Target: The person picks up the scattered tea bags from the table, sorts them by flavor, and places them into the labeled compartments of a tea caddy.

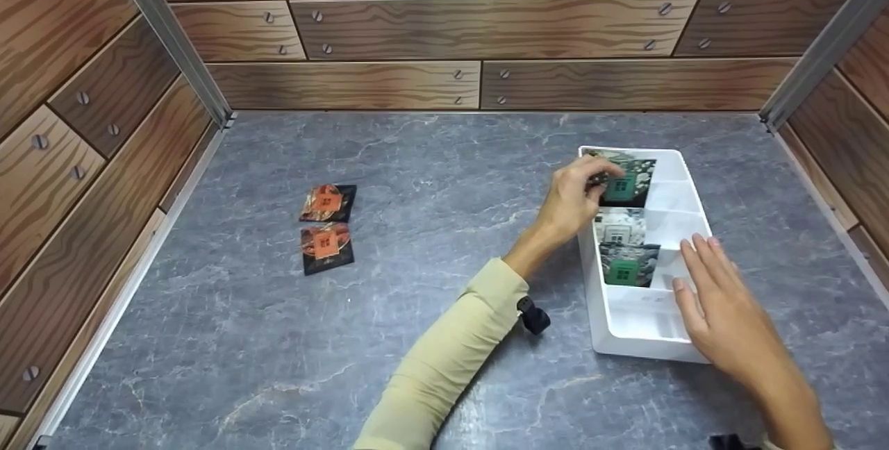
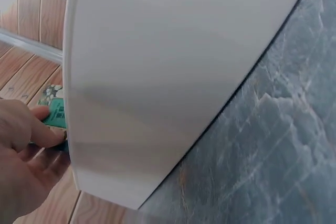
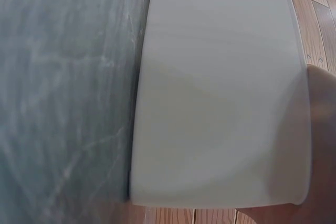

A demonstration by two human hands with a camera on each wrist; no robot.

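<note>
A white divided box (image 1: 653,314) stands at the right of the table. At its far end my left hand (image 1: 571,194) pinches a dark sachet with a green label (image 1: 627,187) between thumb and fingers. The left wrist view shows the same green-label sachet (image 2: 56,113) at the rim, its lower part hidden by the box wall. Nearer compartments hold a pale sachet (image 1: 618,229) and another green-label sachet (image 1: 628,269), both leaning. My right hand (image 1: 733,321) lies with straight fingers over the box's near right edge, holding nothing.
Two dark sachets with orange labels, a far one (image 1: 328,203) and a near one (image 1: 326,248), lie flat on the left of the grey marbled table (image 1: 444,193). Wood-patterned walls (image 1: 486,26) enclose it at the back and both sides.
</note>
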